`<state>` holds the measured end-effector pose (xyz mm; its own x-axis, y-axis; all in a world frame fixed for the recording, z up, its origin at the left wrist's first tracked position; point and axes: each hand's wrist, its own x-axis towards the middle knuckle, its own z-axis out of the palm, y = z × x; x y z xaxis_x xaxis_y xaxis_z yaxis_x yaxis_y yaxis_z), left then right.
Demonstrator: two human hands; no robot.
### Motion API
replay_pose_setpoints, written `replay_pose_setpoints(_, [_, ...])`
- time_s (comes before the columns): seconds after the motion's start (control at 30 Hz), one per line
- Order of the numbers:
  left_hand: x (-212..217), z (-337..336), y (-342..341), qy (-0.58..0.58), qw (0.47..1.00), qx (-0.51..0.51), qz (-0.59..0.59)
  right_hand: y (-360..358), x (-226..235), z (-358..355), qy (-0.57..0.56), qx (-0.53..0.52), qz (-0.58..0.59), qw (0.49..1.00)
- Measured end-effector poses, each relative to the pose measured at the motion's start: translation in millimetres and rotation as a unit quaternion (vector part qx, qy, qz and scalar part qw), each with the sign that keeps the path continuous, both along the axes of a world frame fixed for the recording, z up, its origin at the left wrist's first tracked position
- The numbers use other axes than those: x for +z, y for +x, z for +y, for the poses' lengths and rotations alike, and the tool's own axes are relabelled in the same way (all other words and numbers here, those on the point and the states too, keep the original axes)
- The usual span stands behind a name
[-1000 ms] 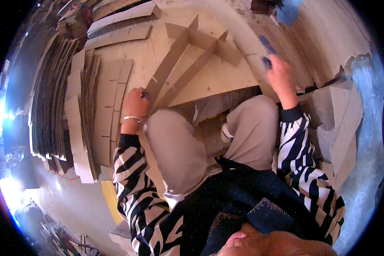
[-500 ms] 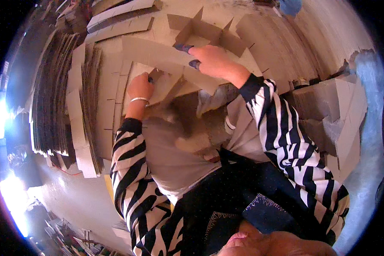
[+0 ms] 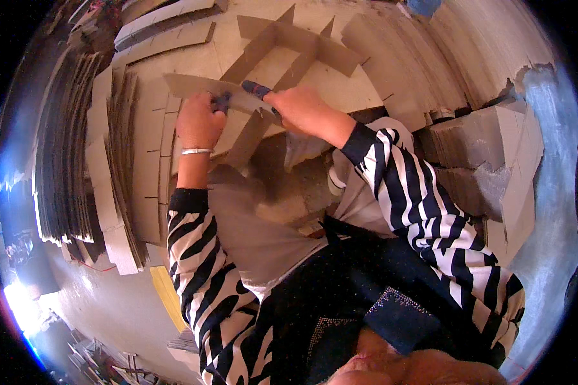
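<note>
Left hand (image 3: 199, 122) and right hand (image 3: 305, 109) grip a thin brown cardboard strip (image 3: 194, 83) at eleven o'clock, apparently not yet seated across two long brown cardboard strips (image 3: 297, 70); toward twelve, a flat brown cardboard crosspiece (image 3: 297, 37) already interlocks them.

The dark-covered fingers of the left hand (image 3: 199, 122) and the right hand (image 3: 307, 110) hide parts of the flat brown cardboard strip (image 3: 183, 84), and blur keeps its meeting with the slotted brown cardboard divider (image 3: 246, 136) from being told. The upper edge cuts off the rounded blue object (image 3: 424, 6), while pieces in the grey-brown heap (image 3: 99, 362) are too small to identify.
</note>
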<state>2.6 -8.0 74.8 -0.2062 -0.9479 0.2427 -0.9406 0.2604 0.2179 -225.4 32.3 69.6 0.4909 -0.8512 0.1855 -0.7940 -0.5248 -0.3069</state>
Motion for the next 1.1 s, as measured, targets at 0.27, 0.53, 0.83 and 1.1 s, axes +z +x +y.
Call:
replay_pose_setpoints(0.27, [-63, 18, -16, 0.204, 0.972, -0.116, -0.031, 16, -1, 9, -0.035, 0.053, -0.001, 0.998])
replay_pose_setpoints(0.53, [-50, 23, -39, 0.182, 0.976, -0.113, -0.046, -3, -27, 19, -0.049, 0.017, 0.0, 0.999])
replay_pose_setpoints(0.83, [-48, 23, -41, 0.219, 0.962, -0.13, -0.097, -1, -49, 29, -0.029, -0.029, -0.027, 0.999])
replay_pose_setpoints(1.1, [-11, -17, 0, -0.02, 0.999, -0.03, -0.005, -21, -45, 31, 0.061, -0.081, -0.053, 0.993])
